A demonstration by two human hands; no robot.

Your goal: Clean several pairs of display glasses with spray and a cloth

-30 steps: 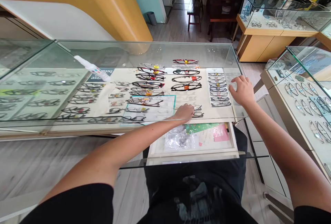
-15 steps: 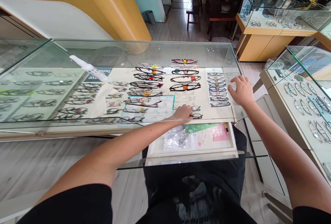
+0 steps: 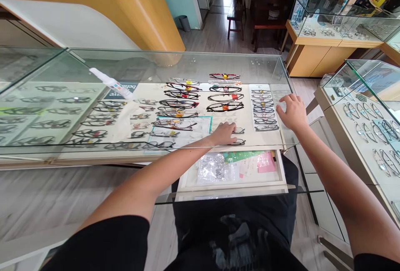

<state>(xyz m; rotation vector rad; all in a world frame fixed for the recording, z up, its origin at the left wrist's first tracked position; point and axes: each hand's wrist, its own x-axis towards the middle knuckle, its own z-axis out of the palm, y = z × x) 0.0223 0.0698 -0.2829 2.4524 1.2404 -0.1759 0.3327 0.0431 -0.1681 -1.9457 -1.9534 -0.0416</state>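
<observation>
My left hand (image 3: 223, 133) is at the front of the glass display case (image 3: 175, 59), fingers bent, thumb and forefinger apart. Its fingertips are at the left ends of two pairs of eyeglasses, an upper pair (image 3: 240, 131) and a lower pair (image 3: 239, 142); I cannot tell if it grips either. My right hand (image 3: 293, 111) lies at the case's right end, thumb and fingers spread, with a pale patch between them that I cannot make out. Beside it, inside, is a white card (image 3: 253, 114) with a column of small eyeglasses. More eyeglasses (image 3: 225, 106) with coloured tags lie in columns further left.
Below the case, a drawer (image 3: 187, 187) stands pulled out, holding plastic bags (image 3: 215, 171), a green sheet and pink paper (image 3: 266, 161). A white tube-shaped bottle (image 3: 111, 83) shows at the left of the case. Another display case (image 3: 340, 116) stands to the right.
My left thumb and forefinger have spread apart at the two pairs of eyeglasses, and the left forearm has shifted slightly right. My right hand stays in place. The view has tilted slightly.
</observation>
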